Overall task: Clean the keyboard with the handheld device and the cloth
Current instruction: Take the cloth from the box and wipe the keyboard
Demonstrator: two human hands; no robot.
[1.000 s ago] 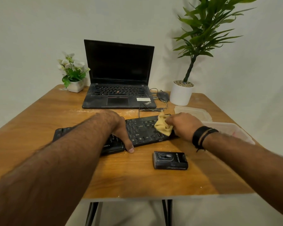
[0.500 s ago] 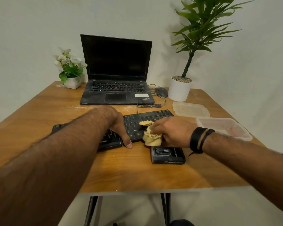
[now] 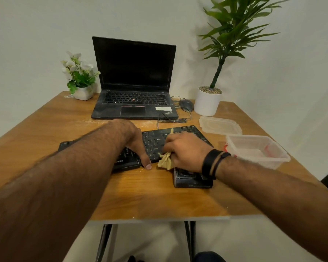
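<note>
Counter (image 3: 45, 148): wooden top, pale dust streaks near the laptop's front edge.
Keyboard (image 3: 155, 140): black, lying slantwise across the counter's middle, right end angled toward the far edge.
Left hand (image 3: 134, 142): pressed flat on the keyboard's middle, fingers spread loosely, thumb tip touching the counter at the keyboard's near edge; grips nothing.
Right hand (image 3: 186, 150): closed around the cloth, over the keyboard's right half.
Cloth (image 3: 166, 161): tan, bunched, spilling out at the keyboard's near edge.
Handheld device (image 3: 191, 179): black, on the counter just behind the right wrist, partly hidden.
Far edge: open laptop (image 3: 134, 80), mouse (image 3: 186, 105), 2 potted plants.
Right edge: clear container (image 3: 257, 151), lid (image 3: 220, 125) beside it.
</note>
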